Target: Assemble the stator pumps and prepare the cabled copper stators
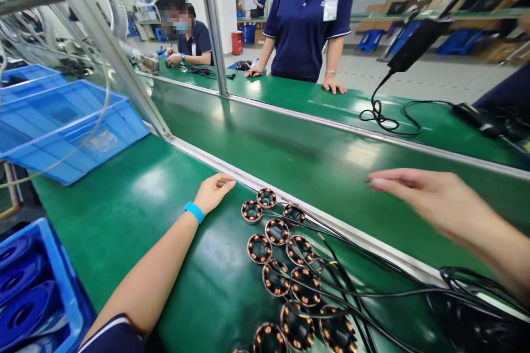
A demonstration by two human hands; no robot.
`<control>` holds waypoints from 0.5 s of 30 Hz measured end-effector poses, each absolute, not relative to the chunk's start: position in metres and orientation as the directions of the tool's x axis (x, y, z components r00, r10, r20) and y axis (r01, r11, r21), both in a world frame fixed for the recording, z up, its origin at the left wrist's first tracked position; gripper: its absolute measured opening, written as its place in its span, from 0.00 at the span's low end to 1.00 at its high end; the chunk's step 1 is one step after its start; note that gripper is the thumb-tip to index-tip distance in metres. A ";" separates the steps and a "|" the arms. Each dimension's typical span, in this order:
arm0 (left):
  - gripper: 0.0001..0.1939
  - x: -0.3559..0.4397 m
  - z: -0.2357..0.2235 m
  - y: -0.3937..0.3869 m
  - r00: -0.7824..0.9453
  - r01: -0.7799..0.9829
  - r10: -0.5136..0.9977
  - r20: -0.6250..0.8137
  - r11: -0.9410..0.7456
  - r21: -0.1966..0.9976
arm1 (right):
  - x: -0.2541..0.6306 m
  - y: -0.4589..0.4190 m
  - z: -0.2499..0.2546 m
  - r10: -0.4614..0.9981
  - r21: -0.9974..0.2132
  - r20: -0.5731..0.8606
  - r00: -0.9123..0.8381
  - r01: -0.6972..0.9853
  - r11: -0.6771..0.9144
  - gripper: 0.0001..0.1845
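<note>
My left hand (214, 192), with a blue band at its wrist, rests near the metal rail. Its fingers reach forward loosely, the thumb a little apart, and nothing shows in them. Just right of it lie several motor stators (276, 231), rings with copper windings, in uneven rows on the green work surface. Black cables (351, 292) run from them to the right. My right hand (426, 187) is raised over the green strip beyond the rail, apart from the stators. Its thumb and fingers are pressed together; a tiny dark spot shows at the tips, too small and blurred to name.
Blue bins (78, 121) stand at the left, and a blue crate (62, 276) of round blue parts at the lower left. A metal post (111, 49) rises from the rail (199, 160). Across the bench are two people and a black device (418, 44) with a cable.
</note>
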State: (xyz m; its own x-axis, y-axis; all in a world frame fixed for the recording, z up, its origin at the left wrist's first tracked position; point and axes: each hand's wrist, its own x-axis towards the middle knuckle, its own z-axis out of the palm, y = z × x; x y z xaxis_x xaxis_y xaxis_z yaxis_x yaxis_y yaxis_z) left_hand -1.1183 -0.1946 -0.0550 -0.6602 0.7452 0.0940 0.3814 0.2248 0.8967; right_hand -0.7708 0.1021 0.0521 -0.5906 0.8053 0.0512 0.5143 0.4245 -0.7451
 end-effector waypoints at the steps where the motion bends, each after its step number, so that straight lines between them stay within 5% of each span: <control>1: 0.22 -1.118 -0.055 -0.194 -0.657 0.377 0.748 0.092 0.220 0.900 | -0.803 0.077 0.052 0.754 -0.816 -0.033 -0.656 0.454 0.359 0.30; 6: 0.19 -1.107 -0.052 -0.190 -0.610 0.381 0.782 0.127 0.149 0.912 | -0.906 0.010 0.016 0.544 -0.921 -0.185 -0.819 0.338 0.194 0.30; 15: 0.15 -1.074 -0.041 -0.184 -0.275 0.454 0.921 0.277 -0.130 0.882 | -0.929 -0.005 -0.005 0.530 -0.913 -0.310 -0.789 0.403 0.066 0.31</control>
State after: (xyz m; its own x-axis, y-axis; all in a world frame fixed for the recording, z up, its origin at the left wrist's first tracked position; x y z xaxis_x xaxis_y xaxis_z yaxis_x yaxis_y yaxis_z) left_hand -1.0744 -0.1842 -0.0415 -0.2748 0.9208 0.2768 0.4536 -0.1297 0.8817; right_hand -0.9287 -0.0050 -0.0053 -0.7894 0.5296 -0.3103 0.4029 0.0657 -0.9129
